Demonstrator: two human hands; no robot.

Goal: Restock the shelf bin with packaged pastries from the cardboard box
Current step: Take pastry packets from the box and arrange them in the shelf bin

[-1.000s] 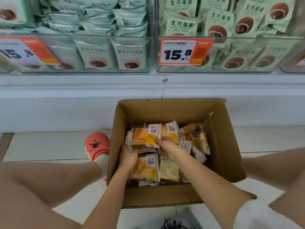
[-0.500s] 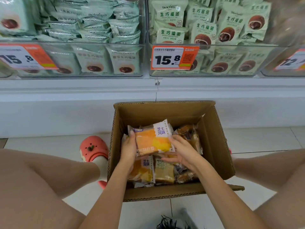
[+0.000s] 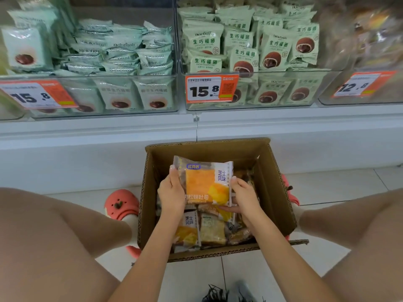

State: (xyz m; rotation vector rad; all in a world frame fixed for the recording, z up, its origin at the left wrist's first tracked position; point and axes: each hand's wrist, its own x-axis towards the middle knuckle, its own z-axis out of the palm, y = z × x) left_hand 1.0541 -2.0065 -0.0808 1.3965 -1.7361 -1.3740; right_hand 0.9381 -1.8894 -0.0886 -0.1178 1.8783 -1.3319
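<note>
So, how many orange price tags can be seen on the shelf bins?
3. One price tag on the left bin, one on the middle bin, one on the right bin, blurred. Others may lie outside the frame.

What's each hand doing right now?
Left hand: closed on the left edge of the orange pastry pack, held over the box.
Right hand: closed on the pack's right edge.

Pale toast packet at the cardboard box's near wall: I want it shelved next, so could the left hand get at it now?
Probably not yet: the left hand and the right hand both hold the orange cheese-flavour packet. Otherwise the pale toast packet lies uncovered in the open brown cardboard box.
</note>
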